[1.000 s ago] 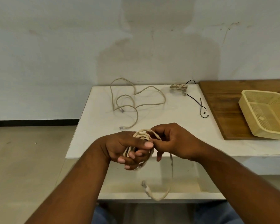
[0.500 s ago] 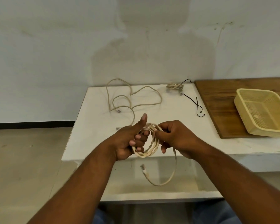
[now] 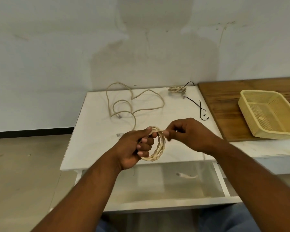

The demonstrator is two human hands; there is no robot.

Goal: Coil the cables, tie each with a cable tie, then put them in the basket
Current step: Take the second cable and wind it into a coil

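Observation:
A beige cable coil (image 3: 159, 149) hangs above the white table's front edge. My left hand (image 3: 137, 146) grips the coil's left side with curled fingers. My right hand (image 3: 189, 133) pinches the cable at the coil's top. The cable's free tail with its plug (image 3: 185, 175) dangles blurred below the table edge. A loose beige cable (image 3: 132, 106) sprawls across the far left of the white table (image 3: 94, 131). A small tied beige bundle (image 3: 177, 89) lies at the back, with thin black cable ties (image 3: 201, 108) beside it. The yellow mesh basket (image 3: 273, 131) sits on the right.
The basket stands on a brown wooden board (image 3: 224, 106) to the right of the white table. A white shelf (image 3: 157, 205) runs under the tabletop. A pale wall stands close behind the table. Bare floor lies to the left.
My right hand has moved right and up, pulling the cable over the coil's top. The dangling tail has shortened and swung right. My left thumb has closed down onto the coil.

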